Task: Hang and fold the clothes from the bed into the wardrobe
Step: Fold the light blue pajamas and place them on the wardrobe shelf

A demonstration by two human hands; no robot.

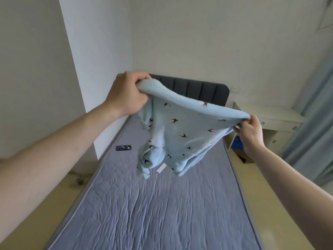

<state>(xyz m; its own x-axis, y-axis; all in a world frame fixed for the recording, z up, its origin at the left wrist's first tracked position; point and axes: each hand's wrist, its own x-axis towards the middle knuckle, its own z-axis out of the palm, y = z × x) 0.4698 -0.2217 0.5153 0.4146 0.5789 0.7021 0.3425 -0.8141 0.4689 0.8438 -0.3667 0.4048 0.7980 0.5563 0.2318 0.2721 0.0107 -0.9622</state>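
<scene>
Head view: both arms reach out over the bed (162,213), holding a light blue garment (180,130) up in the air above the mattress. The left hand (126,94) grips one end of its top edge in a closed fist; the right hand (249,130) pinches the other end between fingers and thumb. The edge sags a little between them, and the rest hangs down bunched, its lowest folds just above the grey-blue sheet. The garment bears small dark bird shapes, and a white tag (161,167) hangs at its lower part. A dark phone (123,147) lies on the bed near its left edge. Behind stands a dark headboard (198,87); to the right, a pale desk (270,116) and a curtain (313,123).
</scene>
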